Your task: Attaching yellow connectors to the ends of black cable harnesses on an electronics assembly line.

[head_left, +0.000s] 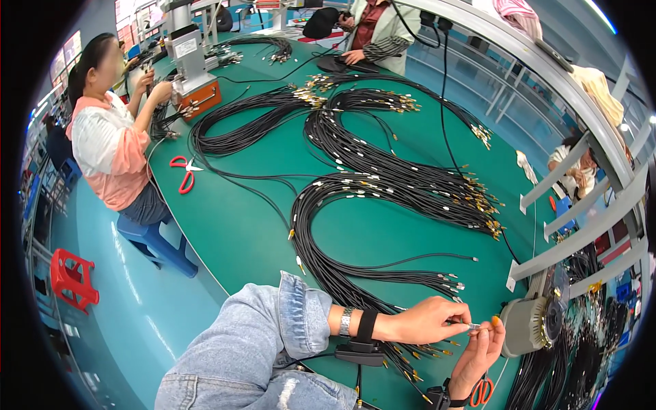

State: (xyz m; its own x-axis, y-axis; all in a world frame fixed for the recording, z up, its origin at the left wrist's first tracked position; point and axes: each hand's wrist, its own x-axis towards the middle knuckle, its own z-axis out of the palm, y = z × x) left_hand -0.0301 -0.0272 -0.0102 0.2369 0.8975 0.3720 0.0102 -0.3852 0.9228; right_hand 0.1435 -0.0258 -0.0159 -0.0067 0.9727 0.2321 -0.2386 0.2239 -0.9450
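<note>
My left hand point(430, 321) reaches across from the left, its thumb and finger pinched on a small silvery connector-like piece point(473, 326). My right hand point(480, 352) comes up from the lower edge, and its fingertips close on the same piece from the right. A yellow-orange spot shows at one right fingertip; what it is I cannot make out. Under and beside my left forearm lies a bundle of black cables point(328, 256) with gold and white ends. Just right of my right hand stands a grey rounded machine point(523, 326). Orange-handled scissors point(482, 392) lie beside my right wrist.
More black cable bundles point(383, 160) curve over the green table point(239, 232). Red scissors point(183, 174) lie near its left edge. One co-worker point(113, 137) sits at an orange-based press point(198, 96); another point(383, 34) stands at the far side. A metal frame point(588, 253) rises on the right.
</note>
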